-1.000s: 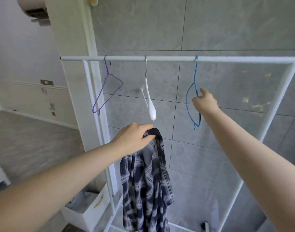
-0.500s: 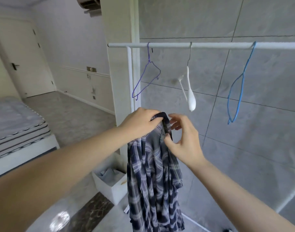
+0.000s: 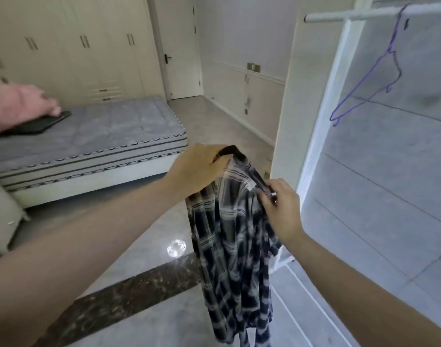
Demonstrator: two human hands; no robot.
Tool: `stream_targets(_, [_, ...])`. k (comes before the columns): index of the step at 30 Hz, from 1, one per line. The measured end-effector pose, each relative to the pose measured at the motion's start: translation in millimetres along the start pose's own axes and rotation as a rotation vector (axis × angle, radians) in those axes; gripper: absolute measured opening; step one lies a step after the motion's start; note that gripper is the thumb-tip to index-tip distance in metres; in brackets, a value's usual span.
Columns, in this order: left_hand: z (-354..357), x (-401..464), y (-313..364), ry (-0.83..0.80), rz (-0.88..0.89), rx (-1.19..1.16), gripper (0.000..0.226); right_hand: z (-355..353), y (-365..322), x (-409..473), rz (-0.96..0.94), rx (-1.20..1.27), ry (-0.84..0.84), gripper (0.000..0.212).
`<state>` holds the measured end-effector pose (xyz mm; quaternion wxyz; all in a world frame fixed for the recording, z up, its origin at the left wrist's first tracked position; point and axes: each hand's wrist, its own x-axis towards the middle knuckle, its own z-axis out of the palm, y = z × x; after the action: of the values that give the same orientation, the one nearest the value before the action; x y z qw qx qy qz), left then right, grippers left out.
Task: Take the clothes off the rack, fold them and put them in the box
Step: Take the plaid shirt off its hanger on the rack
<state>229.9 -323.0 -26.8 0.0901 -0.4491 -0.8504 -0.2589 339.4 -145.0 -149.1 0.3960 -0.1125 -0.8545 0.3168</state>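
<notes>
A dark blue and white plaid shirt (image 3: 235, 251) hangs down in front of me, off the rack. My left hand (image 3: 198, 169) grips its collar at the top. My right hand (image 3: 280, 209) pinches the collar edge a little lower and to the right. The white clothes rack (image 3: 339, 15) stands at the right, with an empty purple wire hanger (image 3: 364, 78) on its bar. The box is out of view.
A bed with a grey mattress (image 3: 89, 136) stands at the left, with a pink pillow (image 3: 16, 106) and a dark flat object on it. Cream wardrobes and a white door (image 3: 182, 53) line the far wall. The rack's base rail (image 3: 284, 261) lies on the glossy tiled floor.
The view has swung left, from the rack towards the bed. My right hand left the blue hanger and took hold of the shirt collar. The shirt came away from the rack with both hands.
</notes>
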Motion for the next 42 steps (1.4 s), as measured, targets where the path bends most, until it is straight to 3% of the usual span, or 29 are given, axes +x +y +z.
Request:
stream_targets(4, [-29,-18,-60,0.075,-0.123,0.065,0.027,59,-10,17,-0.039,-0.032,-0.152,0.022])
stream_targets(7, [-50,-31,-107,0.103,-0.123,0.084,0.027,103,-22,39,-0.062,-0.088,-0.237,0.015])
stream_targets(12, [-80,-42,-200,0.146,-0.163,0.115,0.029,174,-52,85,0.015,-0.064,-0.238,0.01])
stream_targets(17, [-116,-48,-294,0.172,-0.258,0.201,0.028,245,-109,132,0.168,0.113,-0.268,0.031])
stream_targets(22, [-143,-57,-366,0.219,-0.273,0.138,0.038,310,-164,173,0.196,0.157,-0.286,0.04])
stream_targets(27, [-146,-46,-425,0.106,-0.33,0.161,0.015,359,-194,207,0.206,0.188,-0.279,0.046])
stream_targets(31, [-140,-20,-465,0.077,-0.423,0.148,0.019,395,-202,239,0.189,0.19,-0.288,0.045])
stream_targets(37, [-127,41,-520,0.132,-0.732,-0.08,0.026,466,-179,304,0.135,0.239,-0.313,0.044])
stream_targets(42, [-123,101,-573,0.191,-0.799,-0.111,0.031,528,-145,371,0.065,0.223,-0.34,0.042])
